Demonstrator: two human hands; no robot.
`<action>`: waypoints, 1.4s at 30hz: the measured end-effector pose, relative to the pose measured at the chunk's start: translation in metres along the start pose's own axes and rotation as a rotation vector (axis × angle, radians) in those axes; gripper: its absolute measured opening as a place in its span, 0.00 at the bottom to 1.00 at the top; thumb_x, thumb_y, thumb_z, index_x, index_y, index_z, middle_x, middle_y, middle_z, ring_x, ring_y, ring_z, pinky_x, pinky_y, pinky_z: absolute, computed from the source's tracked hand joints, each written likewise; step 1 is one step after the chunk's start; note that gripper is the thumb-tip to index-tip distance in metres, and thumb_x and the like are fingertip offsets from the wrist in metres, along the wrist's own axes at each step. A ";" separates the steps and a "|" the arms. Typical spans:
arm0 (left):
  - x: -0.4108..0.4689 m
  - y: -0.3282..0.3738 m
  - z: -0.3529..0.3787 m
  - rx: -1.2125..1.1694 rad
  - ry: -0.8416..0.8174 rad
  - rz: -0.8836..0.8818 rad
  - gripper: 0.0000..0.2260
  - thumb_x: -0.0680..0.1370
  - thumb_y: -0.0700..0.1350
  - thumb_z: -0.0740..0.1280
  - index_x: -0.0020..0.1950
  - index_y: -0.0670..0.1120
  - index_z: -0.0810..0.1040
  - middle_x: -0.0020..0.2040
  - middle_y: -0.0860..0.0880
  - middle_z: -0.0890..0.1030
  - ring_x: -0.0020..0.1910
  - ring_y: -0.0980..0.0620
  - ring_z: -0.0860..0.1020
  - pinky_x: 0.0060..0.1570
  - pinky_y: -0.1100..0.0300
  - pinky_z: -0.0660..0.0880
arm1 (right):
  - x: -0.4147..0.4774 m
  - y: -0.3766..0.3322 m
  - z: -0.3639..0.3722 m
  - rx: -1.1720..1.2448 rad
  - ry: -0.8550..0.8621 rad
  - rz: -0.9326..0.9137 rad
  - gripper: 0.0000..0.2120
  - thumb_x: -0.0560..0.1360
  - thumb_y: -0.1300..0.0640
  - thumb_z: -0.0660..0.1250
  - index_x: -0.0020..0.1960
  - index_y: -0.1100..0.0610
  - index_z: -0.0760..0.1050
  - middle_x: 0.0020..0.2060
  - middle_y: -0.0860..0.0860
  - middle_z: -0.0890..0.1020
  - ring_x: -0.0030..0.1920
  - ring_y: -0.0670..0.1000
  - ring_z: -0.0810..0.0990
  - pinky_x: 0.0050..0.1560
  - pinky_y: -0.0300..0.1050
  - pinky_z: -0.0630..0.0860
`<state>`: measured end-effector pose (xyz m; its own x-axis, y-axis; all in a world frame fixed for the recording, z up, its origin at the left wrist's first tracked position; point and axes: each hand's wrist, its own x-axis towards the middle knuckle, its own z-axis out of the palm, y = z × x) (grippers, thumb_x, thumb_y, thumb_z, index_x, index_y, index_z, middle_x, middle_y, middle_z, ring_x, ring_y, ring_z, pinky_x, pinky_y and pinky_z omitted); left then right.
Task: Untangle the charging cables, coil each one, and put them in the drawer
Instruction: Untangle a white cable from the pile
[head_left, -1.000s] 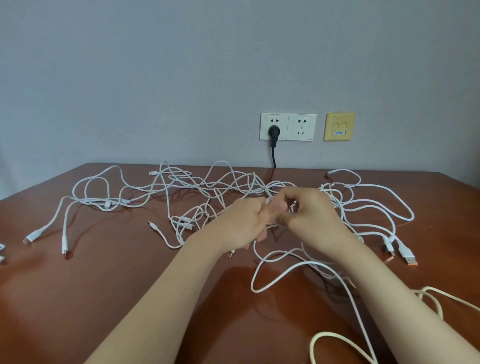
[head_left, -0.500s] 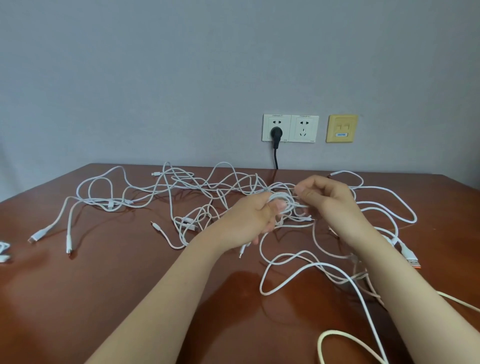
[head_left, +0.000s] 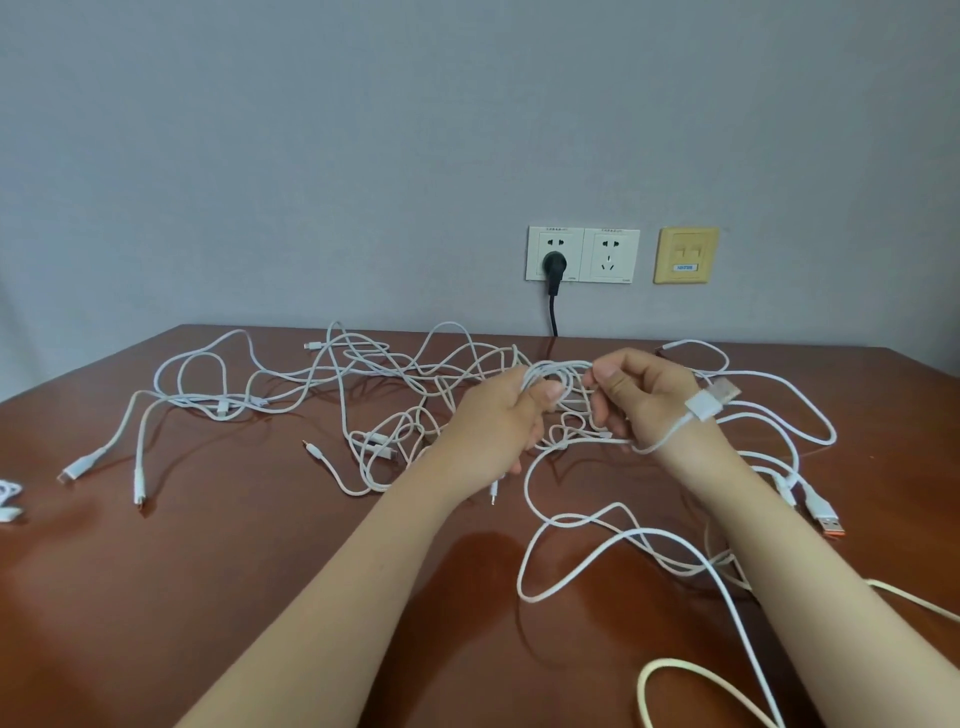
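**Brown tabletop strewn with knotted charging cables**

Glossy brown table (head_left: 208, 597) is seen under everything. Nearest, at the lower right, a cream cable (head_left: 670, 670) is curved in a loop. Beyond it, a slack white strand is draped down from the hands. The left hand (head_left: 498, 421) is curled round a small bunch of white loops, with the thumb pressed on them. Just beside it, the right hand (head_left: 649, 400) is closed in a pinch on strands of the same bunch; a USB plug (head_left: 719, 392) is laid across its back. The tangle of white charging cables (head_left: 389, 374) is spread over the table's far half. On the grey wall, a double socket (head_left: 608, 254) is fitted with a black plug (head_left: 554, 265).
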<state>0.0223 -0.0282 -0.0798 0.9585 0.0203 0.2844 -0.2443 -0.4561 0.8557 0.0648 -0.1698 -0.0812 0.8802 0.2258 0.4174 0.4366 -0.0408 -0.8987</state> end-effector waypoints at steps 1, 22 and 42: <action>-0.001 0.000 0.002 0.017 -0.007 0.005 0.12 0.81 0.49 0.57 0.38 0.50 0.69 0.26 0.51 0.69 0.16 0.61 0.67 0.20 0.72 0.64 | 0.001 0.001 0.000 -0.006 0.012 -0.001 0.14 0.80 0.63 0.57 0.37 0.58 0.72 0.19 0.48 0.73 0.18 0.42 0.64 0.18 0.33 0.61; 0.010 -0.004 -0.011 -0.362 0.387 -0.196 0.12 0.83 0.46 0.53 0.44 0.47 0.72 0.23 0.51 0.67 0.15 0.58 0.63 0.17 0.69 0.63 | -0.011 -0.006 0.004 -0.394 -0.208 0.071 0.18 0.76 0.55 0.64 0.32 0.64 0.77 0.20 0.46 0.76 0.37 0.42 0.81 0.42 0.35 0.71; 0.000 -0.020 -0.020 0.827 -0.228 0.094 0.11 0.82 0.51 0.53 0.42 0.50 0.65 0.43 0.48 0.73 0.53 0.43 0.74 0.45 0.55 0.66 | -0.005 -0.014 -0.010 -0.419 0.102 0.092 0.26 0.76 0.45 0.62 0.47 0.70 0.77 0.33 0.57 0.83 0.37 0.51 0.80 0.43 0.50 0.72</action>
<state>0.0244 -0.0010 -0.0882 0.9675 -0.1884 0.1685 -0.2230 -0.9502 0.2179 0.0561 -0.1798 -0.0698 0.9235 0.1067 0.3684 0.3751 -0.4524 -0.8091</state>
